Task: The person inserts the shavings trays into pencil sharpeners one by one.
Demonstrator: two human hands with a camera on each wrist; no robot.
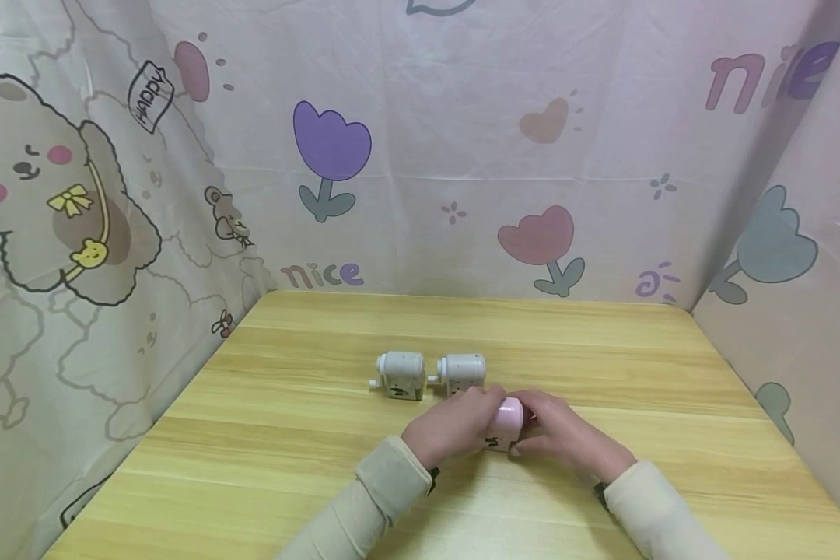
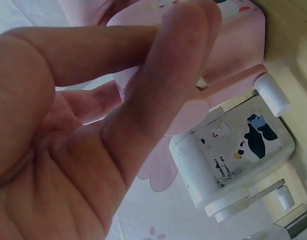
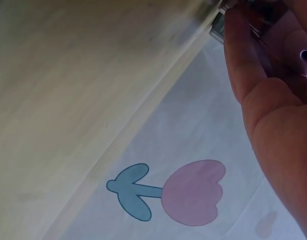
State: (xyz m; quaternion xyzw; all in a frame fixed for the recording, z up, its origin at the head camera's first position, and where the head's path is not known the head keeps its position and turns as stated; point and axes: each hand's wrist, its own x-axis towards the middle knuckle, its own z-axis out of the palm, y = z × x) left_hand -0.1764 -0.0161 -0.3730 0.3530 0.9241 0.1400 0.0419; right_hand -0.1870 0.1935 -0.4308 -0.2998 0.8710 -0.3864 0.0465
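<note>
A pink crank pencil sharpener (image 1: 509,418) stands on the table between both hands. My left hand (image 1: 455,426) grips it from the left, on the side that carries the crank (image 2: 233,82); in the left wrist view the fingers partly cover its body. From the right, my right hand (image 1: 567,435) holds the opposite end, thumb low at the front and fingers over the back. The right wrist view shows that end's face (image 3: 288,42) with a round dark hole, beside the fingers. Just behind stands a pale grey-white sharpener (image 1: 465,369), partly hidden by the left hand.
Another grey-white sharpener (image 1: 404,375) stands left of the first one, both with cranks facing left. The wooden table (image 1: 287,435) runs back to a printed curtain (image 1: 420,233), with more curtain along both sides.
</note>
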